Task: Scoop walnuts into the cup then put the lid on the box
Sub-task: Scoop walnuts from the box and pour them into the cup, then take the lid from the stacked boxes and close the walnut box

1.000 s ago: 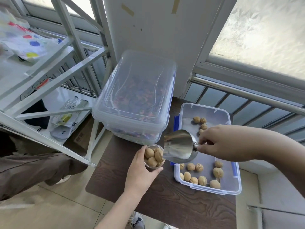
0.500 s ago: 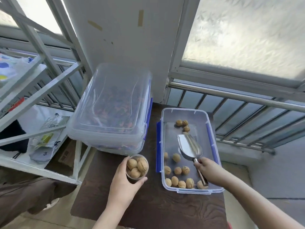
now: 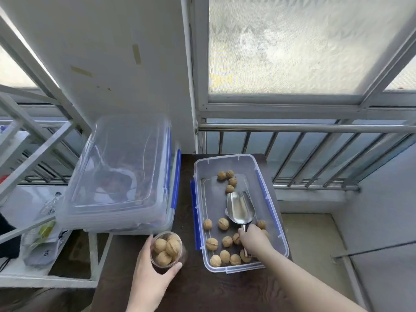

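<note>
Right hand (image 3: 253, 238) grip closed on scoop (image 3: 240, 208) handle, left hand (image 3: 153, 271) wrapped around cup (image 3: 167, 249); should drive scoop low under far walnuts (image 3: 227, 180)

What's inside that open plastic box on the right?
The open box holds loose walnuts scattered at both ends and a metal scoop, which the right hand grips by its handle. That hand covers a few walnuts near the front.

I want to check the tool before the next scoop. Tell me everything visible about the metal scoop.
The metal scoop is shiny silver, with a rounded open bowl that looks empty and a narrow handle. It lies inside the open walnut box, mouth pointing away from the person. The right hand grips the handle; walnuts lie nearby.
</note>
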### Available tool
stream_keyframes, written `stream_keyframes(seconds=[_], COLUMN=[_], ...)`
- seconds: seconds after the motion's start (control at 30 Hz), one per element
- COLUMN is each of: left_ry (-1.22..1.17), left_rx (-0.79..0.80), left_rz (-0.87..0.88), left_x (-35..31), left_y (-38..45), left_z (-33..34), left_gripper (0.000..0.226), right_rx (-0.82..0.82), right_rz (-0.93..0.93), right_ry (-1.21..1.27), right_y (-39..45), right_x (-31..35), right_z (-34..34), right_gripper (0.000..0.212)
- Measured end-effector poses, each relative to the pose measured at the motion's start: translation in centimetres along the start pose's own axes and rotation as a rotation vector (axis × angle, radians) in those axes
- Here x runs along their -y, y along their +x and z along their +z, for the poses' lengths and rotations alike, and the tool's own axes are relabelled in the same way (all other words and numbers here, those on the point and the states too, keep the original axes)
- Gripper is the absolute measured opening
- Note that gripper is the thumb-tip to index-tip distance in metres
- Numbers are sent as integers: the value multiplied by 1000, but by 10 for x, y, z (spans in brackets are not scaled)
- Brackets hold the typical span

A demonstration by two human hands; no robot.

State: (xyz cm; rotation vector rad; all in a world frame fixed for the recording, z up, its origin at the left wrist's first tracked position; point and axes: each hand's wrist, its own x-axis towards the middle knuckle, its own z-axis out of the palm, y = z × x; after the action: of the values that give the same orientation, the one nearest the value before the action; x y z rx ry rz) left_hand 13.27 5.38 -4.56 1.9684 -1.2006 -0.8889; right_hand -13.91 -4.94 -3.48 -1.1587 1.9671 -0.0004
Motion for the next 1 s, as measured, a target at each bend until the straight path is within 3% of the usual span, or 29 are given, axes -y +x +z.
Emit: stream_keyframes(seconds=[0.13, 0.2, 0.3, 0.4, 0.53, 0.67, 0.87, 1.0], left_ry=[46, 55, 171, 207, 125, 213, 169, 169], left_rx=[-44, -158, -402, -585, -667, -497, -94, -157], left_rz=[-58, 55, 413, 602, 320, -12, -302, -208], left_x=[-16, -39, -81, -109, -119, -111, -93, -102], left_y=[-8, -22, -36, -21, 32, 101, 149, 142], left_z=[-10, -21, -44, -81, -144, -184, -199, -185], left_gripper=[127, 102, 52, 36, 31, 54, 87, 62], right_rx=[-78, -88, -99, -189, -274, -138, 18, -36], right_rz=[9, 12, 26, -65, -396, -653, -592, -590], right_ry=[-3, 6, 21, -42, 50, 138, 62, 196], right_y=[0, 0, -5, -21, -45, -70, -73, -71], right_x=[-6, -10, -14, -6, 56, 157, 244, 245], right_z=[2, 5, 8, 3, -15, -16, 7, 23], right_gripper=[45, 43, 39, 35, 34, 59, 97, 97])
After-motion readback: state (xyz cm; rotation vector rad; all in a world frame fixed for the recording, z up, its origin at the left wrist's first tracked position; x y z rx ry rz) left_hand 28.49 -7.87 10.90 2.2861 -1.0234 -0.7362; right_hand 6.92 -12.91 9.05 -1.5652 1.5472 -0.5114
